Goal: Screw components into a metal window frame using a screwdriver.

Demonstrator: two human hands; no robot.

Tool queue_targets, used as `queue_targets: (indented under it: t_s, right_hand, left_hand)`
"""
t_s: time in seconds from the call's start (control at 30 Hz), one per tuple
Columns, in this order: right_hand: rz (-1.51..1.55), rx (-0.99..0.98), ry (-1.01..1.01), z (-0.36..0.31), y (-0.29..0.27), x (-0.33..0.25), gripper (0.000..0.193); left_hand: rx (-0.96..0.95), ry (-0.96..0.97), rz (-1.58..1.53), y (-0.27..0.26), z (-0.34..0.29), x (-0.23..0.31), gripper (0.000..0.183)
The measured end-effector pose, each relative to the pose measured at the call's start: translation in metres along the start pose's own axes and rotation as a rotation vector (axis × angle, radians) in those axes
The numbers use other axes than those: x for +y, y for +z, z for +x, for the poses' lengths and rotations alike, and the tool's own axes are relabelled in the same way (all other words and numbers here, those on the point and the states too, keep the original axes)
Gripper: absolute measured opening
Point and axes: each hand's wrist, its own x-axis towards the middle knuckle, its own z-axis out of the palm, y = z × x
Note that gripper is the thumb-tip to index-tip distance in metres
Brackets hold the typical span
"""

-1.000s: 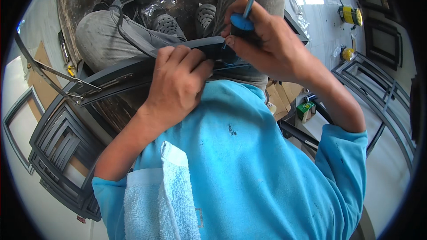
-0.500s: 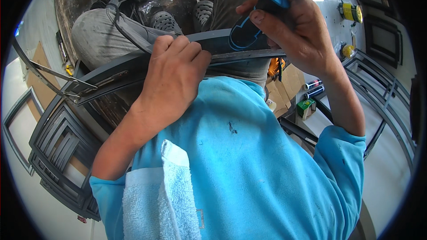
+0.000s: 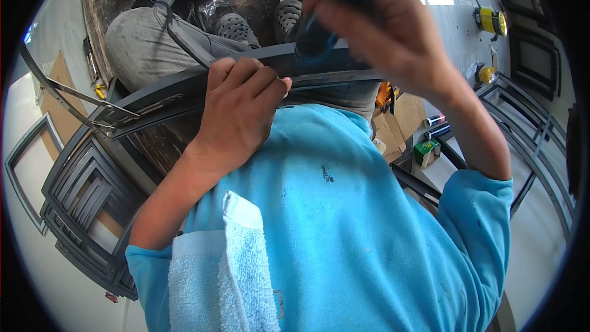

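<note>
Nearest the camera: pale blue-and-white folded towel (image 3: 224, 270) draped over the bright blue long-sleeved shirt (image 3: 344, 227). Above it, left hand (image 3: 239, 107) curled over the edge of a dark grey curved metal frame bar (image 3: 166, 95), fingers clamped on it. The bar runs left to right across the person's lap, over grey trousers (image 3: 138, 43). Right hand (image 3: 381, 31), blurred, is closed around a blue-handled tool (image 3: 316, 40) with its dark lower end at the bar, just right of the left hand. The two hands are close but apart. Farther out: dark metal panelled frames (image 3: 80, 197) on the floor at left, yellow canisters (image 3: 490, 19) at far right, small green box (image 3: 425, 150) beside cardboard.
</note>
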Motion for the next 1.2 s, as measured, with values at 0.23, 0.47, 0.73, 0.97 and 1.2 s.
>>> queue_targets:
  t_s: [0.23,0.47,0.73,0.97,1.2]
  right_hand:
    - [-0.155,-0.101,-0.013,-0.007,0.005,0.001,0.029]
    - [-0.239,-0.231,0.051,-0.001,0.008,0.0,0.028]
    - [-0.246,-0.243,0.077,-0.006,0.001,0.002,0.031]
    - [-0.553,-0.577,0.475,-0.036,-0.056,-0.061,0.036]
    - [-0.651,-0.702,0.423,-0.072,-0.065,-0.083,0.029]
  left_hand:
    - [0.023,-0.001,0.073,0.001,-0.006,-0.012,0.018]
    - [0.039,0.0,0.107,-0.002,-0.018,-0.013,0.025]
    - [0.035,0.035,0.083,0.001,-0.011,-0.011,0.032]
    - [0.122,0.039,-0.005,0.019,0.0,-0.002,0.022]
    - [0.202,0.078,-0.08,0.027,-0.001,-0.006,0.027]
